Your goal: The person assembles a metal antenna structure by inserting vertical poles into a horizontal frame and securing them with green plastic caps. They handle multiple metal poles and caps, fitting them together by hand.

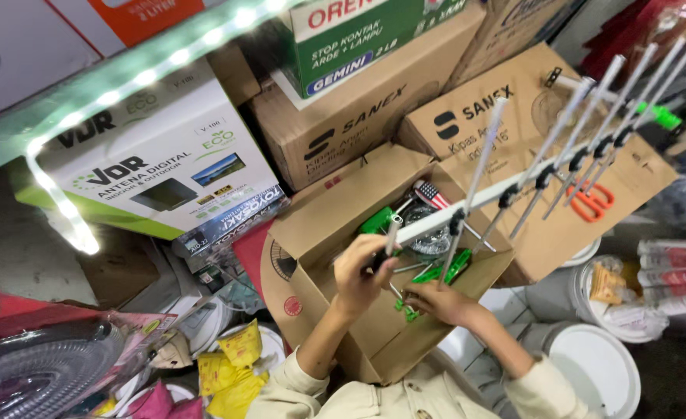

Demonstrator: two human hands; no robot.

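— Counting hands: two. The left hand [361, 268] is closed around the near end of one long silver antenna [513, 190]. The right hand [436, 299] pinches a green clip [453, 268] under it.

— How many rods stick out?

— About six thin ones, with black holders. The antenna pokes up out of an open brown box [335, 225].

— What's around?

— Two more brown boxes [358, 116] behind, orange scissors [591, 200] on one, and two white buckets [599, 368] nearby.

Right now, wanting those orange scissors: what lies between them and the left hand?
The antenna: its white boom, gripped by the left hand, runs toward the orange scissors, metal rods crossing it above the open box. Head view shows it.
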